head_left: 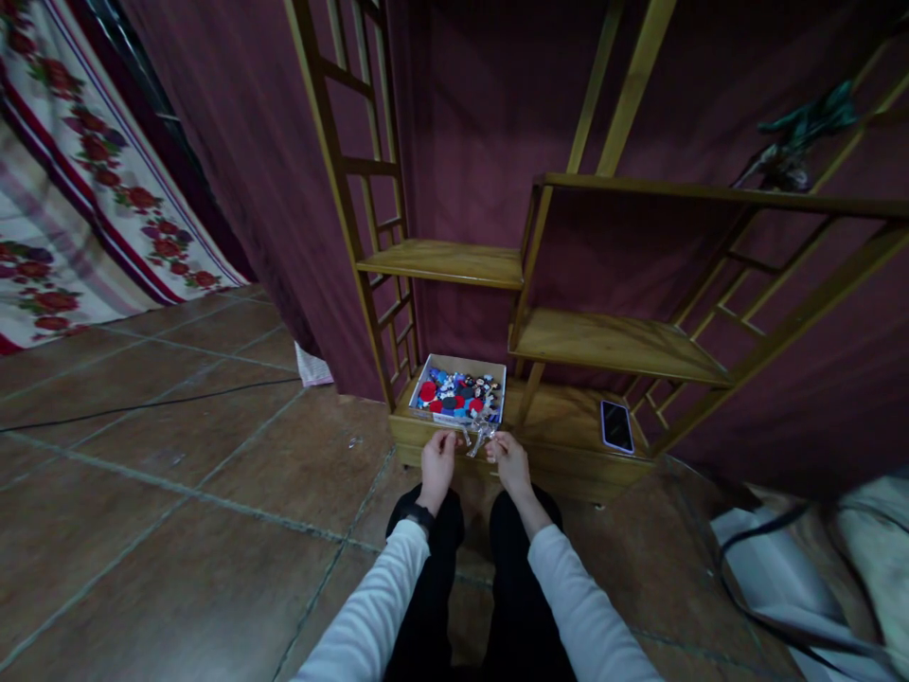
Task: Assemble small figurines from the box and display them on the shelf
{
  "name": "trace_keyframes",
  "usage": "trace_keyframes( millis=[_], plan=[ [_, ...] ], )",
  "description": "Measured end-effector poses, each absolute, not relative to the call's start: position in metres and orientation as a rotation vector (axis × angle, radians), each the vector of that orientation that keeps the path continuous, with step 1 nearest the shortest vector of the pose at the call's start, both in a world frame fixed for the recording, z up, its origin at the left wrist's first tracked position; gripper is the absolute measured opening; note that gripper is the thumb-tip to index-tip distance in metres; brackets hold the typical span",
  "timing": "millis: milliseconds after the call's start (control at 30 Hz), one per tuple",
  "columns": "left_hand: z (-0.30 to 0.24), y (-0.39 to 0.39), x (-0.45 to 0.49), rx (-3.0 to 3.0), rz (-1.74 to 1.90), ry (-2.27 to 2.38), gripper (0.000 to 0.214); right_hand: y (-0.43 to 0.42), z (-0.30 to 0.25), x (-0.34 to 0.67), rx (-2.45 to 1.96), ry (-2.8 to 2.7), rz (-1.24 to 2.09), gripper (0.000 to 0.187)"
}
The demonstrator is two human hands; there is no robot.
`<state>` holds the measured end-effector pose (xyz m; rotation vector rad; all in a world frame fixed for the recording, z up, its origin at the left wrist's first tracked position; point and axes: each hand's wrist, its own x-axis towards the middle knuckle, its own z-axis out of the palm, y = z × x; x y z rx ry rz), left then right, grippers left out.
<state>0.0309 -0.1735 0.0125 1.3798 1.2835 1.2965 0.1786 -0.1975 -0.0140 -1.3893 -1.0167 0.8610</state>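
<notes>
Between my hands, at the front edge of a shallow white box, are thin, shiny clear plastic pieces (483,438). My right hand (509,462) pinches the right end of this clear plastic. My left hand (438,461), with a dark band on its wrist, is closed in a pinch just left of it. Whatever its fingertips hold is too small to make out. Just beyond both hands, the box (465,363) contains many small mixed pieces. Among them are a red disc (427,391), a dark round piece (449,403) and blue and white bits.
The box stands on the low base of a wooden shelf unit (454,262). A phone (616,426) lies on that base to the right. A black cable (163,407) crosses the tiled floor at left. At lower right are a white bag-like object (774,568) and dark straps.
</notes>
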Motion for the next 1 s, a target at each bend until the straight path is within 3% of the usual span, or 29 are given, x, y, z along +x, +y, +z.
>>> trace_keyframes(
  millis=[267,567,1000],
  plan=[
    [0.003,-0.165,0.035,1.217,1.044,0.955,0.038,-0.193,-0.021,0.173,-1.165,-1.047,1.109,0.023],
    [0.017,-0.174,0.024,1.019,0.746,0.778,0.040,-0.192,-0.017,0.172,-1.164,-1.113,1.044,0.026],
    [0.004,-0.169,0.025,1.028,0.879,0.844,0.038,-0.193,-0.014,0.173,-1.219,-1.116,0.926,0.030]
  ],
)
